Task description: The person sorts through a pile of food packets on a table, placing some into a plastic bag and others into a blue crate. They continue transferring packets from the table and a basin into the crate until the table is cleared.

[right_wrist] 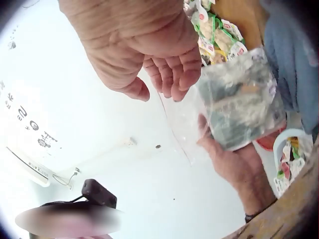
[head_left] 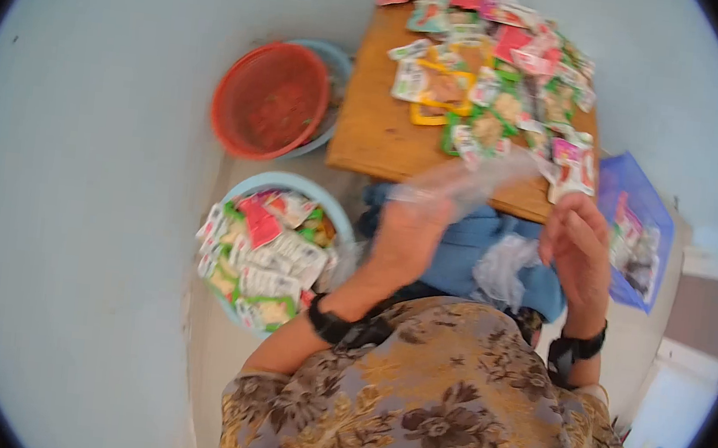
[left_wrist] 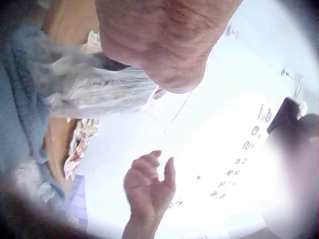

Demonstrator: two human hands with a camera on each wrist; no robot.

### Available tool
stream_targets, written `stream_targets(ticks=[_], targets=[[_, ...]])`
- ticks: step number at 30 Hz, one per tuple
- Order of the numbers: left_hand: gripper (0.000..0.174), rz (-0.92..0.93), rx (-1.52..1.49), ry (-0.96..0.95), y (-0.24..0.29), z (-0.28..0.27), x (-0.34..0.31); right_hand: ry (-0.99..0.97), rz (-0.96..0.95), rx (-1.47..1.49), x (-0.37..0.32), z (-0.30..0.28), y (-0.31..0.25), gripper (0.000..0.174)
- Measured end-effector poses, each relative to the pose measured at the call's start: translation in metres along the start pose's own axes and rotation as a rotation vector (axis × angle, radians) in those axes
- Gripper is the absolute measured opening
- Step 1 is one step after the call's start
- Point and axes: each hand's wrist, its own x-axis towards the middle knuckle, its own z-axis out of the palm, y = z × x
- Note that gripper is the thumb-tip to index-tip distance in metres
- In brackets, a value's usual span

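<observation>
My left hand (head_left: 414,240) grips a clear plastic bag (head_left: 473,183) over the near edge of the wooden table. In the right wrist view the bag (right_wrist: 241,99) stands spread wide, with the left thumb on its face and the other fingers behind it. To the right, my right hand (head_left: 579,256) is raised with relaxed, slightly bent fingers and holds nothing. The right wrist view places that right hand (right_wrist: 144,50) beside the bag's loose transparent edge. Small snack packets (head_left: 492,99) in green, yellow and red wrapping lie across the table beyond the bag.
The wooden table (head_left: 359,129) stands ahead. At left are a light blue tub (head_left: 246,180) full of packets and a red basket (head_left: 226,99) in a blue basin. A purple basket (head_left: 660,220) is at right. Blue cloth (head_left: 450,263) bears a crumpled plastic bag (head_left: 506,268).
</observation>
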Motion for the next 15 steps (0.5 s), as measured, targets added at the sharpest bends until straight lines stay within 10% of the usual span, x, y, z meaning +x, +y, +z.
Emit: stream_targets(ticks=[7,15], targets=[[0.057,-0.395,-0.63,0.053,0.028,-0.033,0.021,0.044,0.004,-0.241,0.013,-0.015,0.028,0.037],[0.048,-0.725,-0.796,0.136,-0.006,-0.026,0.012,-0.362,0.355,-0.169,0.014,-0.003,0.065,0.051]])
